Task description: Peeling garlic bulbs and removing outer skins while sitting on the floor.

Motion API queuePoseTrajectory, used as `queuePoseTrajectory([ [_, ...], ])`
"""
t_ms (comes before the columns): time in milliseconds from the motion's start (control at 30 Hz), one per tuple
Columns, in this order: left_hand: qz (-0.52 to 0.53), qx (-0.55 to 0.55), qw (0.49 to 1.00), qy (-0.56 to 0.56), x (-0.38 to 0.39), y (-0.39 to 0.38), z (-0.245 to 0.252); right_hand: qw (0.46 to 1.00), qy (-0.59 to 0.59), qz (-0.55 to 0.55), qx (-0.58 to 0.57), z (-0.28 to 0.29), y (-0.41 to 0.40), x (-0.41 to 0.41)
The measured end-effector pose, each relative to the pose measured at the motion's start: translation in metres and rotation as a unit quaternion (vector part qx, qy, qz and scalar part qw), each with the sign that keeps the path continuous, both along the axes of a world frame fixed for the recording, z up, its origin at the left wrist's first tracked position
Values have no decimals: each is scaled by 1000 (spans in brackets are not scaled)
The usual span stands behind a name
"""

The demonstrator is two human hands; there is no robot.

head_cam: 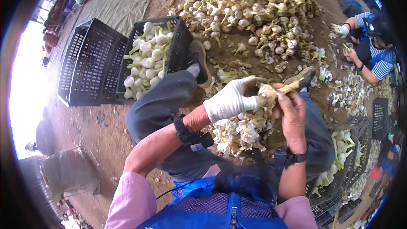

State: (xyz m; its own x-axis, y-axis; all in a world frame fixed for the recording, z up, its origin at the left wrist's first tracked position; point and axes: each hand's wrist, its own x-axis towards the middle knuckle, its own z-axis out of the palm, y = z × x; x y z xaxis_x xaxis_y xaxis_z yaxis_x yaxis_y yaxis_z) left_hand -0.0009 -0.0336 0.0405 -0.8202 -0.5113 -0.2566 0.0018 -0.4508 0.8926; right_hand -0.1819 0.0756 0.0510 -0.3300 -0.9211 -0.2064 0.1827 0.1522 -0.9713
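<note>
A garlic bulb with loose brownish skin sits between my hands, above the space between my knees. My left hand, in a white knit glove with bare fingertips, grips it from the left. Bare, my right hand pinches a yellowish stick-like piece against the bulb's right side. Whether that piece is a dry stem or a tool's handle I cannot tell. Peeled garlic skins lie heaped on the ground below both hands.
A large pile of unpeeled garlic covers the ground ahead. At left, a black plastic crate holds cleaned bulbs, beside another black crate. More bulbs fill a crate at right. A co-worker sits at far right.
</note>
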Motion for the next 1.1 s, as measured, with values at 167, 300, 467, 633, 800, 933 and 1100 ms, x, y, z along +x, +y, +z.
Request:
queuePoseTrajectory([
  [167, 46, -169, 980, -97, 4, 22, -10, 987, 138, -52, 56, -24, 9, 13],
  [300, 108, -362, 906, -194, 0, 36, -12, 988, 68, -94, 99, -27, 7, 24],
  [467, 138, -414, 883, -173, -2, 37, -6, 989, 89, -113, 22, -37, -2, 30],
  [633, 140, -441, 865, -193, -2, 39, -5, 988, 33, -146, 36, -34, -7, 40],
  [800, 132, -108, 982, -77, -3, 33, -17, 985, 78, -150, 27, -30, -4, 38],
  [933, 102, 157, 982, 18, 2, 37, -29, 921, 361, -135, -54, -51, 3, 33],
  [1100, 48, 132, 988, 57, 4, 33, -38, 989, 38, -143, -16, -47, 10, 32],
])
